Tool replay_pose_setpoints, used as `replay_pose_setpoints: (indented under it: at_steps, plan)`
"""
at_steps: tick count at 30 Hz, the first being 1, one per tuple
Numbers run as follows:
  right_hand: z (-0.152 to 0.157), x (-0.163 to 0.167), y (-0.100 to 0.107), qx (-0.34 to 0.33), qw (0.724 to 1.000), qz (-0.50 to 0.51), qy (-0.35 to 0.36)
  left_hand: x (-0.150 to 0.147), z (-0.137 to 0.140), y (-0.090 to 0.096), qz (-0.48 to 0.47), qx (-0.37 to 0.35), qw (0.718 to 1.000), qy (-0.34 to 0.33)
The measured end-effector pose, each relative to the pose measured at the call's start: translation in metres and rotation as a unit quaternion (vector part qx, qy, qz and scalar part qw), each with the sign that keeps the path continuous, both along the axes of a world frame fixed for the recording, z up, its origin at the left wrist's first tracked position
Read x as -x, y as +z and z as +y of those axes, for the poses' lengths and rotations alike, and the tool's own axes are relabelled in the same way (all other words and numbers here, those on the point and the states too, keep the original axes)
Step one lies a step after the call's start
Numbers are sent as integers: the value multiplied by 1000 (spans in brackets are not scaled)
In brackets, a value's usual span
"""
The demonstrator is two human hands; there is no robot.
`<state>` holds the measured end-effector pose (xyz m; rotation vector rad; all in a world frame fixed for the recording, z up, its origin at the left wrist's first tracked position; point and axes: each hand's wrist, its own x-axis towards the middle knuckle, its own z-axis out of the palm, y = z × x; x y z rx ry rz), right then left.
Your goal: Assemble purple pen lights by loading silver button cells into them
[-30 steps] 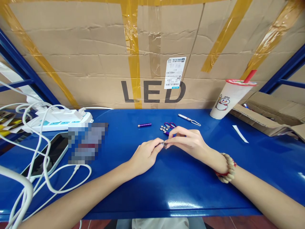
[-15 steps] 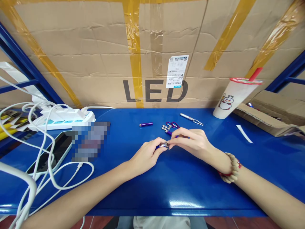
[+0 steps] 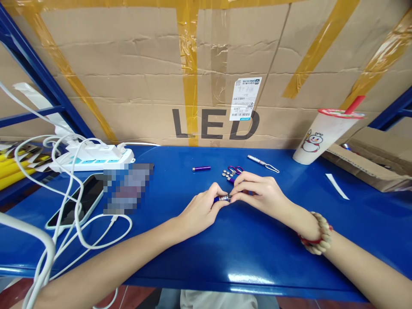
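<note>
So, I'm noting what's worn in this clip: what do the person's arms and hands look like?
The left hand and right hand are gloveless, with no sleeves in view. The right wrist wears a bracelet of chunky pale beads with some red.

On our blue table (image 3: pixel 199 253) we find a purple tube (image 3: pixel 202 168), silver discs (image 3: pixel 227 172) beside purple loops (image 3: pixel 237 169), a silver stick (image 3: pixel 256 160), a white strip (image 3: pixel 337 186), a cup (image 3: pixel 322 139), a carton (image 3: pixel 357 166), a phone (image 3: pixel 92 189) and a power strip (image 3: pixel 111 164).

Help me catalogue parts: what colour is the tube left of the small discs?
Head view: the tube is purple with a silvery left end.
</note>
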<state>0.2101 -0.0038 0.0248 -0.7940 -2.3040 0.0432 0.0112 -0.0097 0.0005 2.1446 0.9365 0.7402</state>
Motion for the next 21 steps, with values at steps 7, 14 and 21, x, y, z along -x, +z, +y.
replay_pose_setpoints:
  at_steps: [7, 14, 21]
  plan:
    - [1, 6, -2, 159, 984, 69, -37, 0, 2, -4, -7, -37, 999, 14]
    - [1, 11, -3, 213, 970, 100, -53, 0, 0, -2, -7, -45, 998, 33]
    - [2, 9, -4, 173, 979, 69, -82, -3, 0, 0, 40, -89, 994, 52]
